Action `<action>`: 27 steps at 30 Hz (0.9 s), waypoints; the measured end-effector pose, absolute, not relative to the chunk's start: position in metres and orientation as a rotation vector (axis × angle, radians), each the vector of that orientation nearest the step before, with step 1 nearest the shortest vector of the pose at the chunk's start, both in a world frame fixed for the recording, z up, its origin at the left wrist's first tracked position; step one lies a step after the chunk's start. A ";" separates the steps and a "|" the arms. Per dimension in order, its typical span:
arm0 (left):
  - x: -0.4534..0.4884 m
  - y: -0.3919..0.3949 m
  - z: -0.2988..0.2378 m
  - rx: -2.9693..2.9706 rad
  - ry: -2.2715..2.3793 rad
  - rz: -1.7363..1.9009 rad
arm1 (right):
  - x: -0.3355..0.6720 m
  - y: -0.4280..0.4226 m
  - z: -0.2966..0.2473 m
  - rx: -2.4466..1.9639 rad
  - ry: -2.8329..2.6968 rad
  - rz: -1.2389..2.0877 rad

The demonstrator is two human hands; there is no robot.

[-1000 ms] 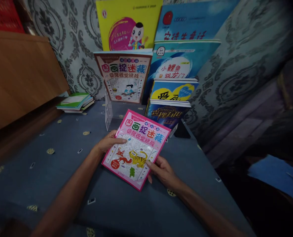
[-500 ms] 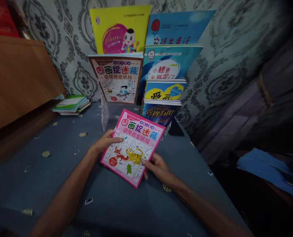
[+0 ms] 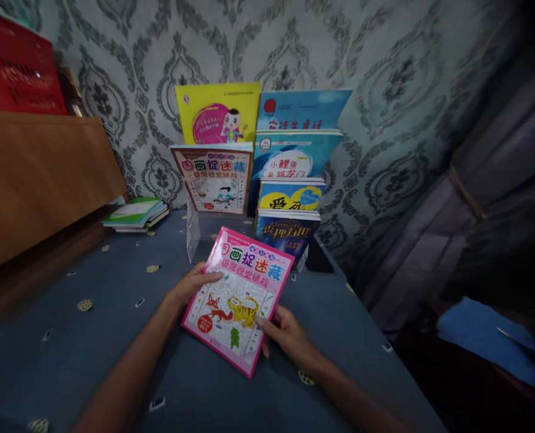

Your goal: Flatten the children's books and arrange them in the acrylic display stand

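A pink picture book (image 3: 238, 294) with a fox and a tiger on its cover is held over the grey-blue patterned cloth (image 3: 91, 343). My left hand (image 3: 193, 284) grips its left edge, thumb on the cover. My right hand (image 3: 283, 334) grips its lower right edge, thumb on top. Just beyond the book stands a clear tiered display rack (image 3: 195, 231). The rack carries a beige book (image 3: 213, 179), a yellow book (image 3: 217, 114), a dark blue book (image 3: 285, 231) and several blue ones behind it.
A small stack of green and white books (image 3: 136, 214) lies at the back left against the patterned wall. A wooden panel (image 3: 37, 174) runs along the left. Dark curtains (image 3: 488, 198) hang at the right, above something blue (image 3: 488, 337).
The view has tilted up, so the rack and book sit lower in the frame. The pink book has stayed in both hands, shifting slightly towards the rack.
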State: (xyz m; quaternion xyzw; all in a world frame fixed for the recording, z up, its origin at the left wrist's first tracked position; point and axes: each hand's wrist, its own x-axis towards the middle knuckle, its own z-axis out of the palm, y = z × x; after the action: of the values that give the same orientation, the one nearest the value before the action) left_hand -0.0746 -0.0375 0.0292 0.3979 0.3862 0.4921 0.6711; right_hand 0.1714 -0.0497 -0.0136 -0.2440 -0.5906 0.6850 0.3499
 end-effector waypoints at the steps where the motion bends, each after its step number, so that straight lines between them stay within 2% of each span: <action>1: -0.075 -0.037 0.029 0.901 0.865 1.109 | 0.171 -0.049 -0.015 -0.633 -1.535 1.767; 7: -0.084 -0.037 0.043 1.010 0.830 1.127 | 0.168 -0.035 -0.005 -0.644 -1.607 1.640; 12: -0.104 -0.038 0.051 1.063 0.852 1.211 | 0.163 -0.031 0.020 -0.648 -1.834 1.268; 16: -0.116 -0.044 0.047 1.078 0.911 1.178 | 0.158 -0.034 0.019 -0.675 -2.000 1.032; 27: -0.126 -0.035 0.066 1.157 0.974 1.209 | 0.147 -0.014 0.059 -0.560 -2.212 0.870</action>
State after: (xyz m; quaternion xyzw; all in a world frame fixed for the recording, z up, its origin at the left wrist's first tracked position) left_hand -0.1265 -0.0350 0.0658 0.4922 0.4146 0.5143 0.5669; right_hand 0.1473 -0.0138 0.0592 -0.2156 -0.8509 0.3348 0.3425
